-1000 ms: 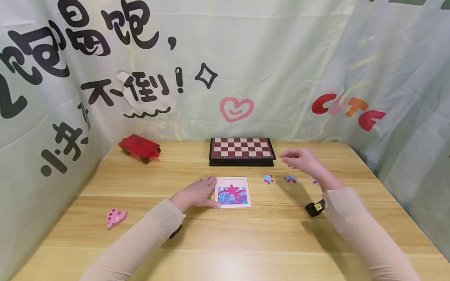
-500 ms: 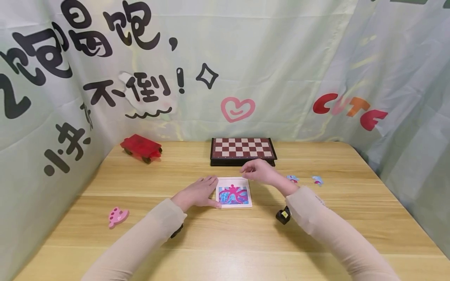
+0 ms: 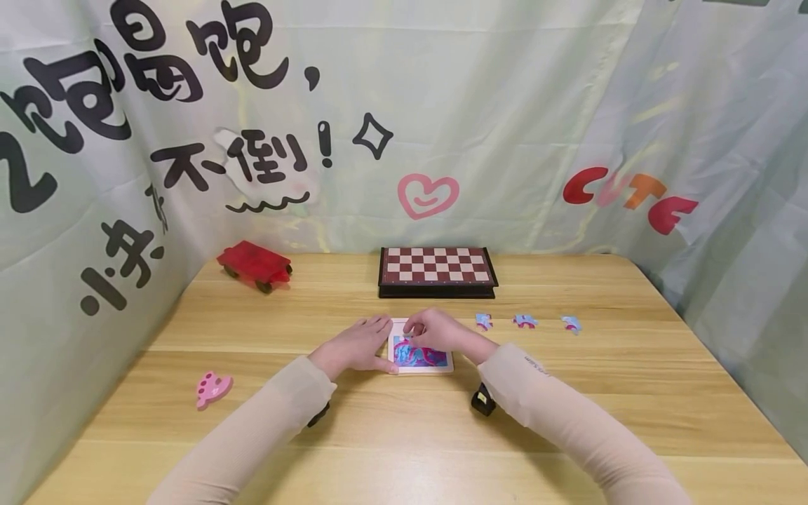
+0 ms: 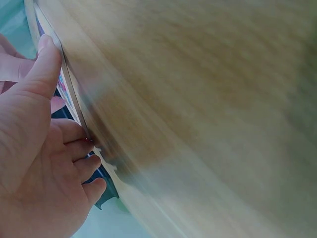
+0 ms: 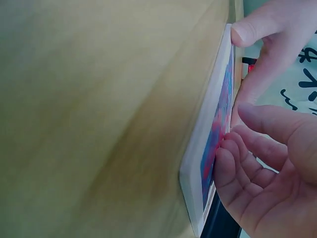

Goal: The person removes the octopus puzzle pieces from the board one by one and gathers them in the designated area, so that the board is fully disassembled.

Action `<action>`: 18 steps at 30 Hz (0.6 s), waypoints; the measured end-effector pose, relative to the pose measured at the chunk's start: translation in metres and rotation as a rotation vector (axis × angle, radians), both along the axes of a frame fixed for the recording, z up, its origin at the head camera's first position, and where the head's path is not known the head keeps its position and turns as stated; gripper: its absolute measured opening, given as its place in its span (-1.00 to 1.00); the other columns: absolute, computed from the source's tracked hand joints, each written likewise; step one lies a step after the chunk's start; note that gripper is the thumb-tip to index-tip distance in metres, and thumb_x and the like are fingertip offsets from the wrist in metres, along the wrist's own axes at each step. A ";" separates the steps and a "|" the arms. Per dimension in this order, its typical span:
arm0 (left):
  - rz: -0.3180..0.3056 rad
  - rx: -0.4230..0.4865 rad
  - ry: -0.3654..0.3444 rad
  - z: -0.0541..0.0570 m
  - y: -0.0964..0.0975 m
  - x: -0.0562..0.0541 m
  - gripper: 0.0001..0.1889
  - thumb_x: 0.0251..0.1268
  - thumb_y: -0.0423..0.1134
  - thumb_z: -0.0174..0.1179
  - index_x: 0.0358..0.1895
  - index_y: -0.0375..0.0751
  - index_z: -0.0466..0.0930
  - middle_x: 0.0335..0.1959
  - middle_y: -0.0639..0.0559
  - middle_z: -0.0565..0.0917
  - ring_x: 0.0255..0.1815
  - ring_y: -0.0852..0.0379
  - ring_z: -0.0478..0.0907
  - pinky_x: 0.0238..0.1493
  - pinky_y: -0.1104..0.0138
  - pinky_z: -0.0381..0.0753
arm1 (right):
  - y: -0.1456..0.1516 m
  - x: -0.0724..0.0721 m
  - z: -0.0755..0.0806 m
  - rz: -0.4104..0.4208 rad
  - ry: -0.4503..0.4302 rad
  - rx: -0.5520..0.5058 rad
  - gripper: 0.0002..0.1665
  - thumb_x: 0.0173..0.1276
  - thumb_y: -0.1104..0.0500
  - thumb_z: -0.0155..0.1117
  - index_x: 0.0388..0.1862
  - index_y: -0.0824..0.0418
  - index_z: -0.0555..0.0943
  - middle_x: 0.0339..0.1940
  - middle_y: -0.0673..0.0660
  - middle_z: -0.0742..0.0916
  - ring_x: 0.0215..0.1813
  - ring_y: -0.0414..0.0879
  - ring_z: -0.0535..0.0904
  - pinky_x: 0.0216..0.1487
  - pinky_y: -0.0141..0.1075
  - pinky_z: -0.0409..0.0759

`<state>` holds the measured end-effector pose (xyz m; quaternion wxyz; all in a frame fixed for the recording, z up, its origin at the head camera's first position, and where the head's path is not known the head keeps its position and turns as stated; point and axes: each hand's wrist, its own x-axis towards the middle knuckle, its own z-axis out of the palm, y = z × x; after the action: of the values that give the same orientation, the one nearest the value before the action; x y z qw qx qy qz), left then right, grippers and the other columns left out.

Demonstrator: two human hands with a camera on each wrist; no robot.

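In the head view a white-framed jigsaw puzzle point(image 3: 421, 370) with a pink and blue picture lies on the table. My left hand point(image 3: 353, 345) rests at its left side, fingers extended along the far corner and thumb on the near corner. Above the puzzle's far left part, my right hand point(image 3: 437, 330) has its fingers bent, thumb and forefinger together on a puzzle piece that they mostly hide. In the right wrist view its other fingertips point(image 5: 225, 161) touch the picture. Three loose puzzle pieces lie to the right: one point(image 3: 484, 322), another point(image 3: 524, 321) and a third point(image 3: 571, 323).
Behind the puzzle lies a folded chessboard box point(image 3: 438, 272). A red toy car point(image 3: 255, 264) stands at the back left, and a pink flat toy with dark pink dots point(image 3: 213, 388) lies at the left. A printed curtain point(image 3: 505, 126) closes off the table's back and sides.
My right hand has moved left and down, from beside the chessboard box to the puzzle's far left part. The left hand has stayed at the frame. The three loose pieces have not moved.
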<state>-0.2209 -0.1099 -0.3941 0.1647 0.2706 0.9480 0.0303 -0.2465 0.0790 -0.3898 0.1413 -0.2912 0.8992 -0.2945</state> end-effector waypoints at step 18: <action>0.000 -0.004 0.004 -0.002 0.000 -0.001 0.02 0.07 0.36 0.03 0.41 -0.35 -0.02 0.44 -0.16 -0.01 0.43 -0.06 -0.12 0.37 0.11 -0.07 | -0.003 0.002 -0.003 -0.032 0.008 -0.089 -0.86 0.15 0.42 0.26 -0.39 0.25 0.50 -0.52 0.00 0.55 -0.42 -0.17 0.43 -0.34 -0.38 0.46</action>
<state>-0.2221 -0.1096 -0.3963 0.1631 0.2702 0.9485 0.0278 -0.2443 0.0756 -0.3931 0.1201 -0.2840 0.8903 -0.3351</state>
